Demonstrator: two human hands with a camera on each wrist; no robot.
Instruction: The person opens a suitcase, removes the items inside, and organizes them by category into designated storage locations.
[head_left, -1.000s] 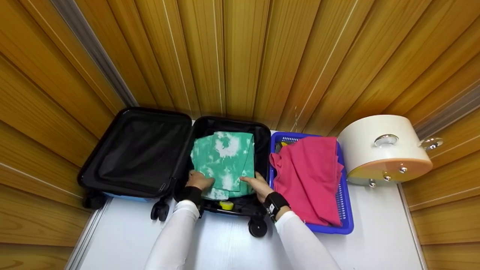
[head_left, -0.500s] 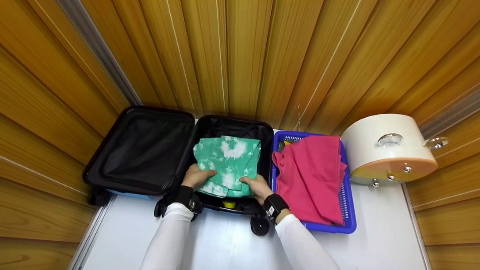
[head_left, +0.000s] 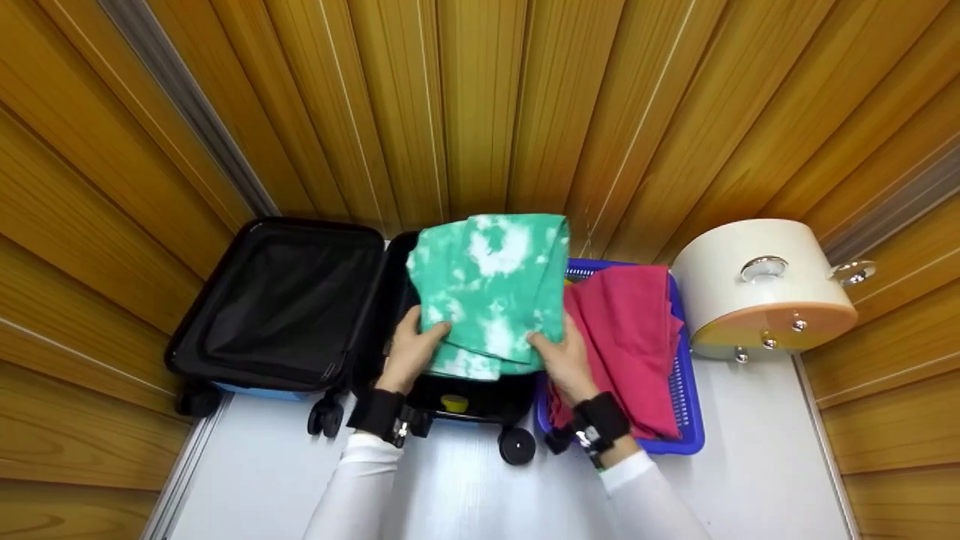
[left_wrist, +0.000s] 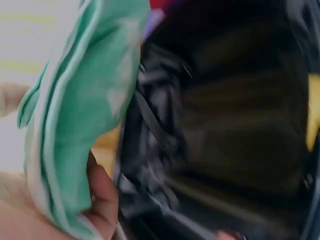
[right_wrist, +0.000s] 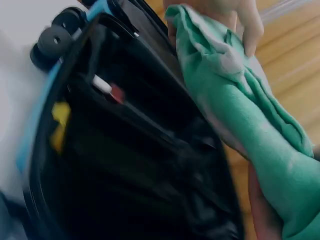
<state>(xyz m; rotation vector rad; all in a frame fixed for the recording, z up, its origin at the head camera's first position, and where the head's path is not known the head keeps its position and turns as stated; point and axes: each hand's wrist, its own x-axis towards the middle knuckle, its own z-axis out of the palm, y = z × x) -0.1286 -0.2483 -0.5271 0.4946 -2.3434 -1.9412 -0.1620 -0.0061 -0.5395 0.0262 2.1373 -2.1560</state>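
Note:
A folded green-and-white tie-dye garment (head_left: 491,281) is held up above the right half of an open black-lined suitcase (head_left: 480,409). My left hand (head_left: 409,349) grips its lower left edge, thumb on top. At the lower right edge my right hand (head_left: 566,360) pinches the cloth the same way. In the left wrist view, the layered folds of the garment (left_wrist: 90,110) lie between thumb and curled fingers, apart from the suitcase interior (left_wrist: 235,120). The right wrist view shows the garment (right_wrist: 235,95) hanging clear of the black shell.
A blue plastic basket (head_left: 686,390) with a folded pink garment (head_left: 626,337) stands right of the suitcase. Beyond it sits a cream rounded box (head_left: 757,277) with metal knobs. The suitcase's other half (head_left: 292,292) lies at left. A yellow object (head_left: 454,403) lies near the front rim.
Both hands have lifted the green-and-white garment up out of the suitcase and moved it slightly right. It now partly overlaps the blue basket in the head view.

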